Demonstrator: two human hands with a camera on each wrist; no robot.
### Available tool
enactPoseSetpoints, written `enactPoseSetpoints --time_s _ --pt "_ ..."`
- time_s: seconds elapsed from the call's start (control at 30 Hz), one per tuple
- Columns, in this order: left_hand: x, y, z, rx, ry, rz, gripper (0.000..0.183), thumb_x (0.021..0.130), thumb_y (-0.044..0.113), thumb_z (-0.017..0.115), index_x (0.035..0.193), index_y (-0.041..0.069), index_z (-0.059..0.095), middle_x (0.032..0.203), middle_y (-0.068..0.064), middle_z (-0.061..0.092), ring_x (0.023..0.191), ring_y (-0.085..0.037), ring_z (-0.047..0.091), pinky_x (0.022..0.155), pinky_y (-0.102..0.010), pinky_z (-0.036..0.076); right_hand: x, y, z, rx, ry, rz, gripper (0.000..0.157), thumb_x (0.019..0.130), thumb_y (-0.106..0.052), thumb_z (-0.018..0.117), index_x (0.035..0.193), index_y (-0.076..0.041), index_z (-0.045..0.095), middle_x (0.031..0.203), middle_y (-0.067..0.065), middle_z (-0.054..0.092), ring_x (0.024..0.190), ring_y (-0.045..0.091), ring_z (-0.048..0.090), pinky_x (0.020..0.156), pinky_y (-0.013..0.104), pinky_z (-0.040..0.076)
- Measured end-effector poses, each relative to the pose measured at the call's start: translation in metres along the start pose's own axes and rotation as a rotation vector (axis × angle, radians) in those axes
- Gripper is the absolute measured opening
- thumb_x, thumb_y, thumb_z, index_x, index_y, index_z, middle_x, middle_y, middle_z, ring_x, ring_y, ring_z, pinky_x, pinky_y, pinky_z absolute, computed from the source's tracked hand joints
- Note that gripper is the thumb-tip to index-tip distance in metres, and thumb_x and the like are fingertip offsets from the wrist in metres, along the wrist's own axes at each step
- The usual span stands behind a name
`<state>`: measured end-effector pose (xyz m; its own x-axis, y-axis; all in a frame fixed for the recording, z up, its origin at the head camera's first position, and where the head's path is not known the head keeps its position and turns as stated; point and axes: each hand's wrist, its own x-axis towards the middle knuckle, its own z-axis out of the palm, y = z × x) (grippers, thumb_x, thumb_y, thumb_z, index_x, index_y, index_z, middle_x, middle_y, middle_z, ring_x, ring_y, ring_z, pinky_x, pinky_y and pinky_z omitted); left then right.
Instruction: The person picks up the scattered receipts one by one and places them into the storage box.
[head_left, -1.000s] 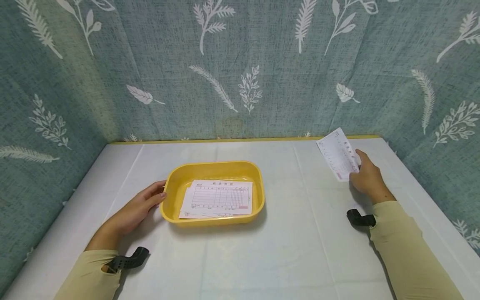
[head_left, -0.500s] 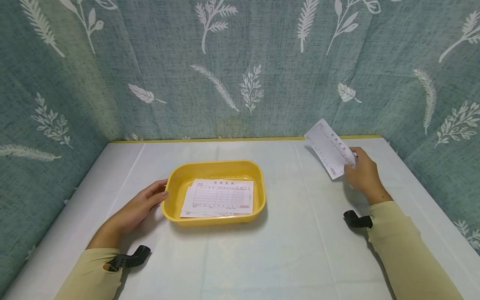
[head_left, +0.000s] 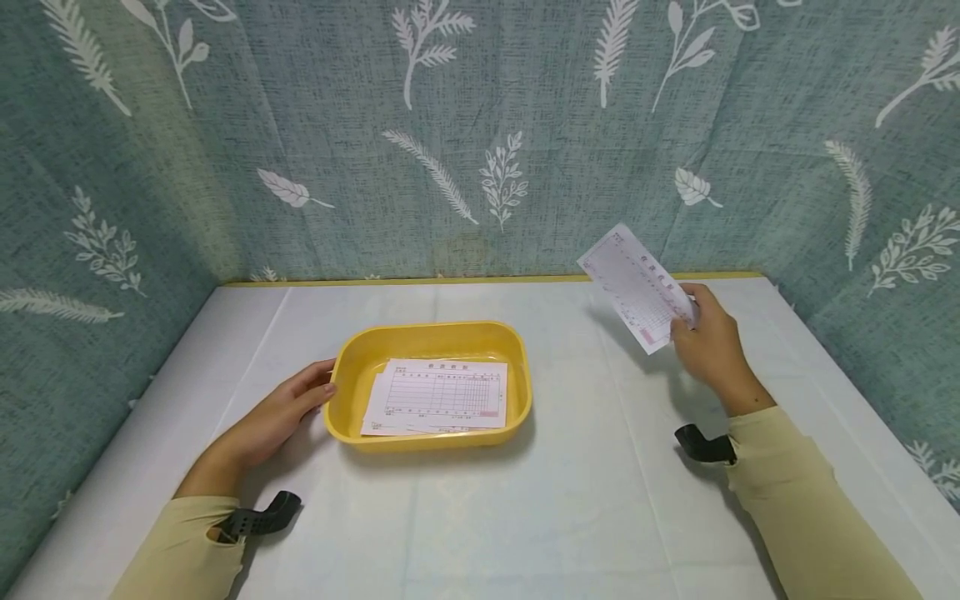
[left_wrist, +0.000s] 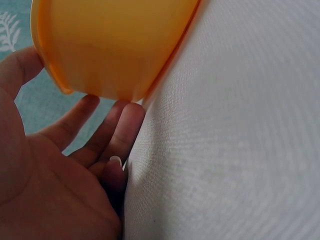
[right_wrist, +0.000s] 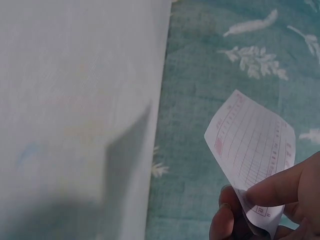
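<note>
The right hand (head_left: 708, 346) pinches a printed receipt form (head_left: 633, 287) by one corner between thumb and fingers. The sheet is raised and tilted over the far right of the table; in the right wrist view the form (right_wrist: 255, 140) bends slightly. At the left end of a yellow plastic tray (head_left: 427, 328), the left hand (head_left: 273, 417) rests its thumb and fingertips against the outside. In the left wrist view the thumb touches the tray's (left_wrist: 115, 50) rim and the other fingers meet its outer wall. Several similar forms (head_left: 442, 396) lie overlapping in the tray.
A white cloth covers the table (head_left: 480, 517). Behind it and at both sides hang green leaf-patterned curtains (head_left: 330, 108), with a yellow strip (head_left: 390, 282) along the back edge. Both wrists wear black camera mounts (head_left: 262, 518).
The right hand has lifted the receipt form from the table's far right and carried it leftward. The left hand and tray have hardly moved.
</note>
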<state>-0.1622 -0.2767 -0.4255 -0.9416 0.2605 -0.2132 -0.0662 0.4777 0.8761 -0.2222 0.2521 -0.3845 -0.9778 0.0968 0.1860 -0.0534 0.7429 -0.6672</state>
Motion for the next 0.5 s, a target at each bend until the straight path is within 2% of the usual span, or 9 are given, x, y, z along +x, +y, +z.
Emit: enactPoseSetpoints --time_s 0.2,0.3,0.5 --pt "0.001 0.0 0.0 -0.019 0.002 0.009 0.059 0.093 0.045 0.046 0.143 0.017 0.029 0.147 -0.007 0.031 0.134 -0.023 0.027 0.087 -0.002 0.031 -0.007 -0.014 0.0 0.003 0.003 -0.04 0.049 0.093 -0.007 0.043 0.141 -0.007 0.029 0.133 0.026 0.045 0.108 0.039 0.051 0.081 0.054 0.046" --pt "0.002 -0.001 0.0 -0.018 0.001 0.007 0.06 0.093 0.045 0.046 0.143 0.017 0.029 0.147 -0.007 0.032 0.134 -0.023 0.027 0.088 -0.002 0.031 -0.011 -0.019 0.001 0.019 0.01 -0.058 0.048 0.094 -0.007 0.043 0.14 -0.008 0.03 0.132 0.025 0.046 0.104 0.037 0.053 0.074 0.049 0.049" --pt "0.001 -0.003 0.0 0.02 0.008 -0.005 0.059 0.094 0.046 0.044 0.143 0.019 0.029 0.147 -0.006 0.032 0.134 -0.022 0.027 0.1 -0.016 0.033 -0.016 -0.029 0.003 0.058 0.019 -0.115 0.047 0.093 -0.007 0.043 0.139 -0.011 0.035 0.13 0.022 0.048 0.102 0.033 0.053 0.069 0.04 0.047"
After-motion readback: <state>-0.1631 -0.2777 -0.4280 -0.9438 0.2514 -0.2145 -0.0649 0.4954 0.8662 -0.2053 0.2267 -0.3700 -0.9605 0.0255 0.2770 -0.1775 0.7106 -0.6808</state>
